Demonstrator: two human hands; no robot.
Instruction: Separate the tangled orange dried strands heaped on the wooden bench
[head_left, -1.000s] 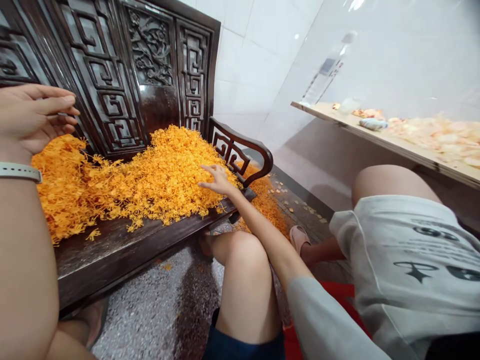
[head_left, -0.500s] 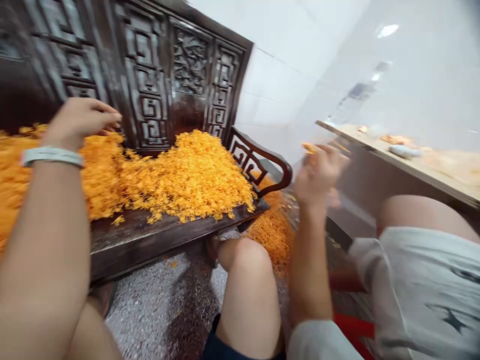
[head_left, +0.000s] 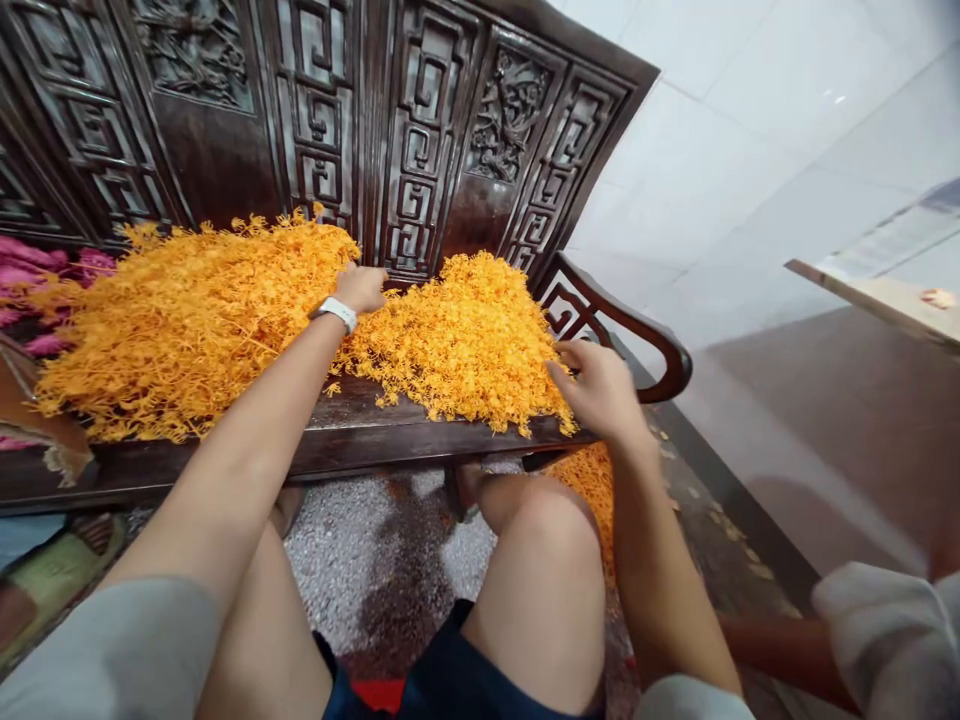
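Loose heaps of frilly orange pieces, like small artificial flowers, cover a dark wooden bench. My left hand, with a white watch on its wrist, is over the dip between the larger left heap and the right heap. Its fingers are curled, and anything in them is hidden. By the right edge of the right heap is my right hand, thumb and fingers apart, with nothing visible in them.
A carved backrest and a curved armrest bound the bench. More orange pieces lie on the floor below. Pink pieces are at the far left. Another person's leg and a tabletop are at right.
The view has swung left. My right hand has come from the table side to the right heap, and the orange piece in it is no longer seen. My left hand remains over the orange pieces.
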